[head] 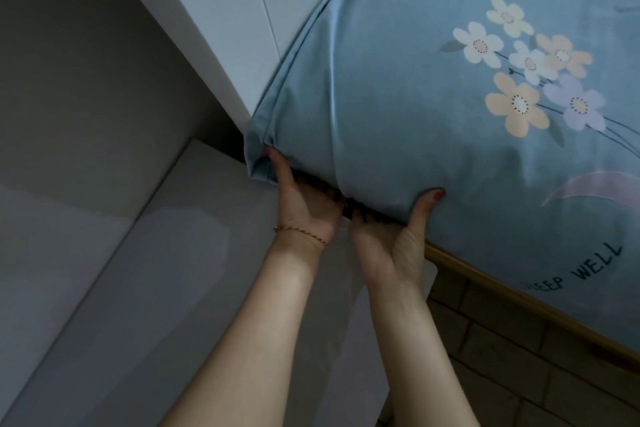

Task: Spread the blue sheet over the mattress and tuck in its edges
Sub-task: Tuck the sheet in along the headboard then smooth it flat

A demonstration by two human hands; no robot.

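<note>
The blue sheet (415, 87), printed with flowers and the words "SLEEP WELL", covers the mattress corner that fills the upper right. My left hand (304, 198) is palm up under the corner, its fingers hidden beneath the mattress and its thumb on a loose fold of the sheet (258, 163). My right hand (391, 239) grips the covered mattress edge beside it, thumb on top of the sheet, fingers hidden underneath. The two hands almost touch.
A white cabinet or wardrobe (221, 10) stands tight against the mattress corner at the top. A white low surface (156, 270) lies under my forearms. A wooden bed frame rail (519, 291) runs along the lower right, above a tiled floor (485, 357).
</note>
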